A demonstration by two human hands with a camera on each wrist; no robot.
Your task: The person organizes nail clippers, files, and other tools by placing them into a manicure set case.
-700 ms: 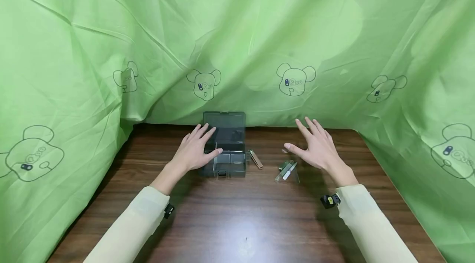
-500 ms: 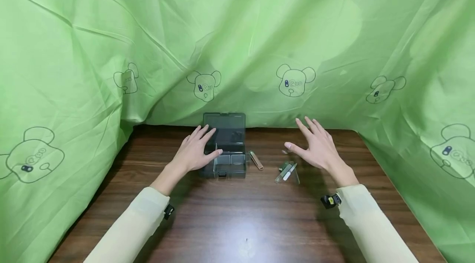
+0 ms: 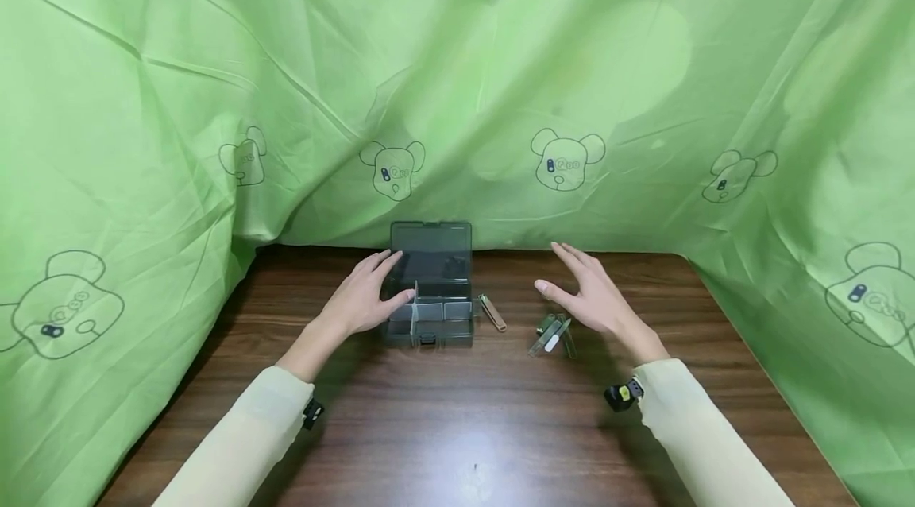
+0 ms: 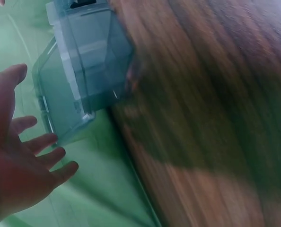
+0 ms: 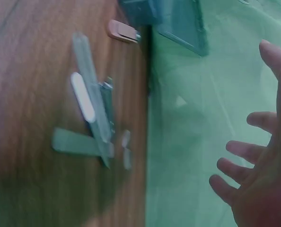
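Observation:
My left hand (image 3: 360, 300) hovers at the left side of a smoky see-through divided box (image 3: 443, 330), its fingers spread and holding nothing. The box's lid (image 3: 432, 247) stands raised at the back. Between the hands lies a pinkish nail clipper (image 3: 492, 314), beside the box. Over the table's right part hangs my right hand (image 3: 589, 300), fingers extended and nothing in them. Nearest to it is a small loose pile: a clear strip (image 5: 89, 66), a slim white-ended piece (image 5: 83, 97) and a flat greenish strip (image 5: 75, 142). The wrist views are blurred, so their exact kinds are unclear.
A dark wood-grain table (image 3: 429, 427) carries everything. Green cloth (image 3: 472, 94) with printed bear heads hangs behind it and at both sides. A small clear item (image 5: 126, 151) lies near the table's back edge in the right wrist view.
Both hands have shifted left and slightly back toward the body, the left uncovering more of the box. The view has tilted up a little. The box, clipper and pile stay put.

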